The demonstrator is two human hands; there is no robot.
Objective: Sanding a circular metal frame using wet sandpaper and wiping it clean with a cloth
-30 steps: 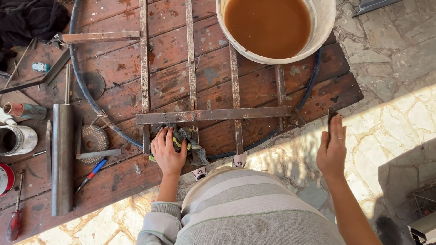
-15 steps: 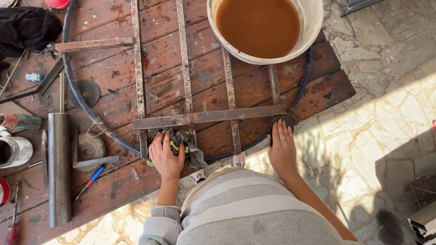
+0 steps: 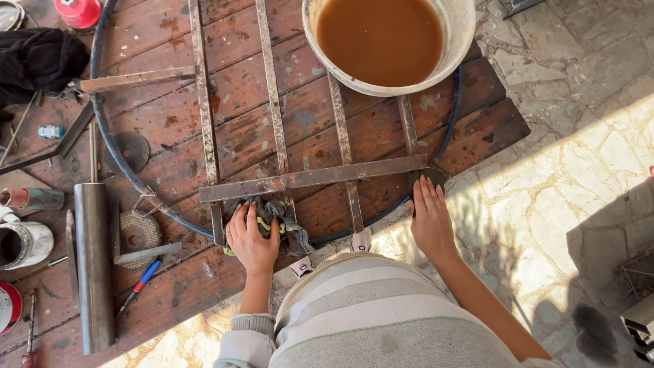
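Observation:
A rusty metal grille of flat bars (image 3: 313,177) inside a dark round ring (image 3: 116,160) lies on a worn wooden table (image 3: 170,293). My left hand (image 3: 251,238) presses down on a crumpled green-grey work glove (image 3: 281,212) lying just below the cross bar. My right hand (image 3: 429,218) rests flat, fingers together, at the table's near right edge, by the end of the cross bar and the ring. It holds nothing.
A white bucket (image 3: 463,27) of brown liquid stands on the grille at the back. To the left lie a steel tube (image 3: 94,266), grinding discs (image 3: 138,232), a blue-handled tool (image 3: 139,286), cans (image 3: 20,242) and black cloth (image 3: 41,58). Stone paving (image 3: 586,170) spreads to the right.
My right hand has moved left from out over the paving and come to rest on the table edge by the cross bar. The left hand has stayed on the glove.

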